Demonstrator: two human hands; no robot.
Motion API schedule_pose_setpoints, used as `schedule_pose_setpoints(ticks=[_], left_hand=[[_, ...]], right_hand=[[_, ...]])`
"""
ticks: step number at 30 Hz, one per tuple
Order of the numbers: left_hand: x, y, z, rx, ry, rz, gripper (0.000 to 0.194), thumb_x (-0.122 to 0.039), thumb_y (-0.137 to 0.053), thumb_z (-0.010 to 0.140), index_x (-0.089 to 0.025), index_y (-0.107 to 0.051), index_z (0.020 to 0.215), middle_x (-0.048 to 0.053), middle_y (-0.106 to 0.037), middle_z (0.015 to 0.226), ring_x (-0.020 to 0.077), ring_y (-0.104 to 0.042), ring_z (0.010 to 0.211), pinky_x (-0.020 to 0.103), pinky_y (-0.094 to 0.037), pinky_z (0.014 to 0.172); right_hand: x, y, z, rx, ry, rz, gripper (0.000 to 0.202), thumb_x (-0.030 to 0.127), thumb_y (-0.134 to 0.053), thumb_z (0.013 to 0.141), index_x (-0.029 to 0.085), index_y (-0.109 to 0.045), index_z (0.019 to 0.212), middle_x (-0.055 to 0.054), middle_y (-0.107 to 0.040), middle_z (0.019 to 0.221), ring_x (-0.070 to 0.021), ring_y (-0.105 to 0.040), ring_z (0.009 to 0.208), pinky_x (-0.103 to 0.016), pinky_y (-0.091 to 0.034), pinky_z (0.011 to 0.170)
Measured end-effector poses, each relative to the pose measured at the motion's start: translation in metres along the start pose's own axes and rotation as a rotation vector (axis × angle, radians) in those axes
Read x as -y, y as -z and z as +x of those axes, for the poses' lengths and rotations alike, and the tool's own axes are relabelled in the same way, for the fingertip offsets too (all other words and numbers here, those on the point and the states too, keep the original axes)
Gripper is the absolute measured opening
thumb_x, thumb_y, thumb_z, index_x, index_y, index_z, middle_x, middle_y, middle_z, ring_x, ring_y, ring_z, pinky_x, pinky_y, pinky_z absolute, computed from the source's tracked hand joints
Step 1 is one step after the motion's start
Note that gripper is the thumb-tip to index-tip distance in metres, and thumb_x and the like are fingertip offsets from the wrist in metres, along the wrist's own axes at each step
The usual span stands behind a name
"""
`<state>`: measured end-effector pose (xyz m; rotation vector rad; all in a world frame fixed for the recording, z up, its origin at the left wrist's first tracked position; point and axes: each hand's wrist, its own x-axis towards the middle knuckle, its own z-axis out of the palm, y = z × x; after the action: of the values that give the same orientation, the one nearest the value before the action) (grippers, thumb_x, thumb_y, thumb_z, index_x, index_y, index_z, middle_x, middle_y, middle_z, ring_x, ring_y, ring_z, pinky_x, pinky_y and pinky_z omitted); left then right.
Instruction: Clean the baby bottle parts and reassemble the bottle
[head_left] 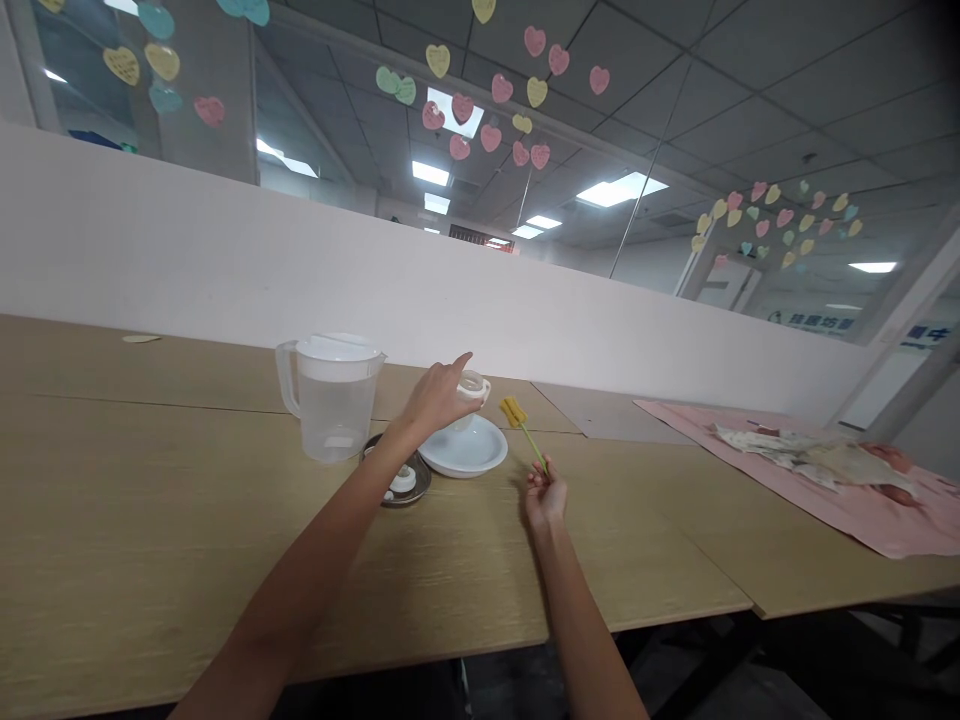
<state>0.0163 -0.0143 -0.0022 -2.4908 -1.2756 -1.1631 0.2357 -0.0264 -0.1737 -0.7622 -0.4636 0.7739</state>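
My left hand (439,402) is wrapped round a clear bottle with a white handle (472,385), held over a white bowl (466,455). In my right hand (546,490) is the green stick of a brush with a yellow sponge head (514,410); the head points up and left, apart from the bottle. Partly hidden under my left forearm, a metal dish (421,482) holds a white ring-like part (403,480). A clear pitcher with a white lid (337,400) stands upright to the left.
On the wooden table (187,520), a pink cloth (840,510) at the right bears a doll-like figure in pale clothing (817,460). A grey mat (607,412) lies near the low white wall (225,260). A small flat pale piece (141,338) is at the far left.
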Motion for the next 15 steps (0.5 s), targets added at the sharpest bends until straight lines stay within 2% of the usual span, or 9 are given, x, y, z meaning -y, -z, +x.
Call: schedule_pose_setpoints(ticks=[3, 7, 10, 12, 13, 15], left_hand=[[-0.016, 0.014, -0.004, 0.094, 0.031, -0.191, 0.076, -0.047, -0.063, 0.076, -0.016, -0.037, 0.141, 0.009, -0.067, 0.109, 0.0246, -0.062, 0.098, 0.029, -0.047, 0.081], [-0.031, 0.022, -0.011, 0.381, -0.106, -0.339, 0.076, -0.046, -0.065, 0.072, -0.021, -0.041, 0.139, 0.006, -0.065, 0.114, 0.0223, -0.063, 0.098, 0.027, -0.047, 0.080], [-0.038, 0.015, -0.017, 0.596, -0.213, -0.313, 0.073, -0.042, -0.067, 0.069, -0.022, -0.045, 0.136, 0.006, -0.063, 0.121, 0.0232, -0.062, 0.102, 0.027, -0.047, 0.082], [-0.041, 0.008, -0.020, 0.694, -0.275, -0.276, 0.068, -0.039, -0.067, 0.068, -0.023, -0.048, 0.132, 0.005, -0.065, 0.119, 0.0227, -0.063, 0.101, 0.027, -0.047, 0.080], [-0.042, 0.004, -0.021, 0.730, -0.306, -0.254, 0.065, -0.037, -0.067, 0.067, -0.024, -0.050, 0.129, 0.004, -0.066, 0.116, 0.0217, -0.063, 0.099, 0.026, -0.048, 0.079], [-0.044, -0.003, -0.023, 0.726, -0.321, -0.171, 0.060, -0.033, -0.071, 0.062, -0.025, -0.056, 0.120, 0.001, -0.069, 0.108, 0.0190, -0.065, 0.091, 0.023, -0.048, 0.074]], right_hand=[[-0.004, -0.003, -0.001, -0.033, -0.036, 0.025, 0.020, 0.034, -0.064, 0.073, 0.020, -0.056, 0.085, 0.006, -0.060, 0.062, -0.0049, -0.045, 0.040, -0.019, -0.043, 0.043], [-0.007, -0.006, -0.003, 0.023, -0.082, 0.072, 0.020, 0.030, -0.065, 0.070, 0.020, -0.059, 0.086, 0.005, -0.063, 0.065, -0.0047, -0.047, 0.043, -0.017, -0.043, 0.043], [-0.008, -0.010, -0.007, 0.100, -0.142, 0.105, 0.020, 0.032, -0.066, 0.070, 0.019, -0.059, 0.084, 0.006, -0.061, 0.060, -0.0068, -0.050, 0.044, -0.018, -0.042, 0.042], [-0.007, -0.013, -0.009, 0.102, -0.183, 0.102, 0.021, 0.034, -0.066, 0.070, 0.019, -0.059, 0.084, 0.006, -0.060, 0.059, -0.0081, -0.051, 0.044, -0.019, -0.042, 0.042], [-0.007, -0.014, -0.010, 0.086, -0.194, 0.096, 0.021, 0.034, -0.065, 0.071, 0.019, -0.059, 0.084, 0.006, -0.060, 0.058, -0.0086, -0.052, 0.044, -0.020, -0.043, 0.043], [-0.005, -0.013, -0.010, 0.057, -0.194, 0.085, 0.021, 0.033, -0.064, 0.071, 0.019, -0.059, 0.086, 0.006, -0.060, 0.058, -0.0084, -0.051, 0.044, -0.020, -0.042, 0.043]])
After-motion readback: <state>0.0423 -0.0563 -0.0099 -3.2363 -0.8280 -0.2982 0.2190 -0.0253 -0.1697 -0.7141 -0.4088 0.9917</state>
